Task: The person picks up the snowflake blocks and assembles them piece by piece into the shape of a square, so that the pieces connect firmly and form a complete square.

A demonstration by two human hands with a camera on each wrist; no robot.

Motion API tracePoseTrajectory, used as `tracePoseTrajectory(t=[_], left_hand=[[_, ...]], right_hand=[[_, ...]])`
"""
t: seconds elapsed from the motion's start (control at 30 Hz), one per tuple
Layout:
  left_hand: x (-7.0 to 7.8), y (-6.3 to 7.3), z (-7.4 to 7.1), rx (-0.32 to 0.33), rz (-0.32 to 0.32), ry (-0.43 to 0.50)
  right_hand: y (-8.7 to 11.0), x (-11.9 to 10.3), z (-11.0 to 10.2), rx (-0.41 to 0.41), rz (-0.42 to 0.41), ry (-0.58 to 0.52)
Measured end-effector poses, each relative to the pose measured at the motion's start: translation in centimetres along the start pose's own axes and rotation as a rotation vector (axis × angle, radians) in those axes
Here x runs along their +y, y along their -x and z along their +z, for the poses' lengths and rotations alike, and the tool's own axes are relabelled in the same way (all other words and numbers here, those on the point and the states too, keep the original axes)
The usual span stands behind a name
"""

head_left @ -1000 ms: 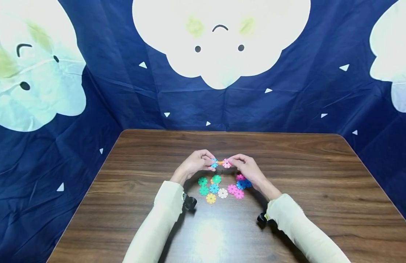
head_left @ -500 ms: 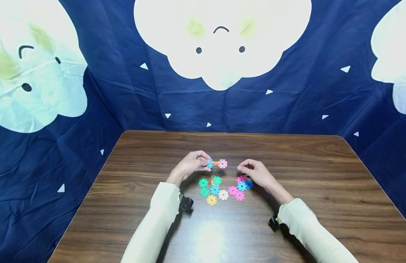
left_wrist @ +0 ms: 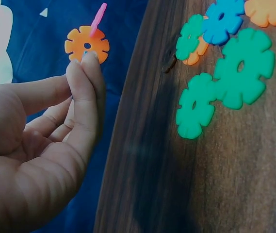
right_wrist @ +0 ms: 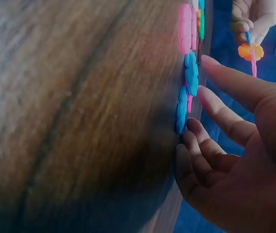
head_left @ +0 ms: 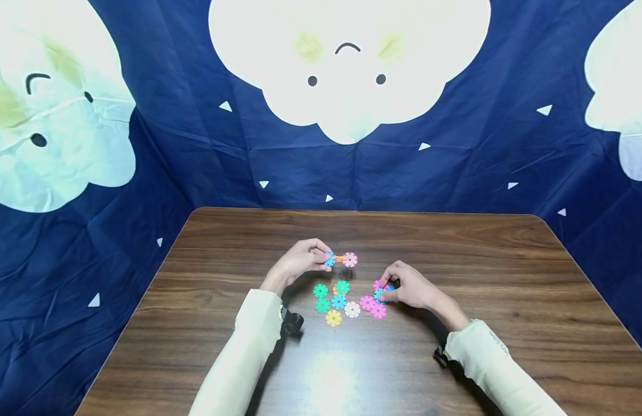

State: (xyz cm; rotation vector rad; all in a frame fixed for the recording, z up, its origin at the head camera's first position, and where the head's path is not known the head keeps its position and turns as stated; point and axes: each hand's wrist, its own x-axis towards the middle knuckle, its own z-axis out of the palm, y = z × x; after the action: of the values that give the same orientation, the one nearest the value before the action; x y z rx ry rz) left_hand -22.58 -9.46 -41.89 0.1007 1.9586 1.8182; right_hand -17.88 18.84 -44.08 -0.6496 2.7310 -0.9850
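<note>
My left hand (head_left: 297, 263) pinches a blue notched flower disc (head_left: 329, 258) between thumb and fingertips, above the table. Slotted to it is an orange flower disc (left_wrist: 74, 46), seen edge-on in the head view, and a pink flower disc (head_left: 350, 260) sits at the far end. Over the right side of the loose pieces is my right hand (head_left: 411, 286), fingers spread and bent. Its thumb and forefinger tips are apart, beside a loose blue flower disc (right_wrist: 191, 73); whether they touch it I cannot tell. A second blue disc (right_wrist: 181, 114) and pink pieces lie there, partly hidden.
Loose green discs (head_left: 320, 290), a light blue disc (head_left: 338, 301), a yellow disc (head_left: 333, 318), a white disc (head_left: 352, 309) and pink discs (head_left: 377, 311) lie between the arms on the wooden table (head_left: 482, 260). A blue cloud-print curtain (head_left: 300, 162) hangs behind the table.
My right hand has let go of the pink end of the joined discs and come down to the loose blue ones. My left hand has moved slightly left, still holding the joined discs.
</note>
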Motion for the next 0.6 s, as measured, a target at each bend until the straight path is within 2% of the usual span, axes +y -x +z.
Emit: tracePoseTrajectory(t=[0.27,0.47,0.6], left_hand=[[0.02,0.03,0.03,0.0,-0.001,-0.007],[-0.11,0.0,0.15,-0.011,-0.005,-0.018],[-0.09,-0.02,0.24,-0.013,-0.005,-0.022]], right_hand=[[0.29,-0.42,0.35,0.008,-0.002,0.081],[0.56,-0.44,0.61,0.058,-0.007,0.082],[0.64,-0.41,0.64,0.061,-0.029,0.047]])
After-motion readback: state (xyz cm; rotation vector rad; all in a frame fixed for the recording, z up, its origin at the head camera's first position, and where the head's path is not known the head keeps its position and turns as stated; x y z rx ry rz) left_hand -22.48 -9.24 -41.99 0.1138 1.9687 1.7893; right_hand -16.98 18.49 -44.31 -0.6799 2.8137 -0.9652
